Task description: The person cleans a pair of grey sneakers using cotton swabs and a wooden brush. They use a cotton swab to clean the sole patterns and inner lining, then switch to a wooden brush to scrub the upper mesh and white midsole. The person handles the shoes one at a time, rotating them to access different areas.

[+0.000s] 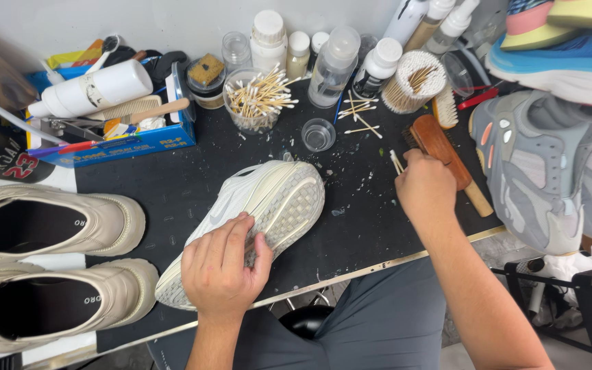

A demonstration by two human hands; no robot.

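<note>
Sneaker under left hand — right hand apart.

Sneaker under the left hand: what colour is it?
White sneaker, off-white woven-pattern sole; head view.

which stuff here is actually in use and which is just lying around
In use: white sneaker held sole-up under the left hand; cotton swabs in the right hand.

Lying about: wooden brush, two beige shoes, grey sneaker, bottles, swab cup.
</note>
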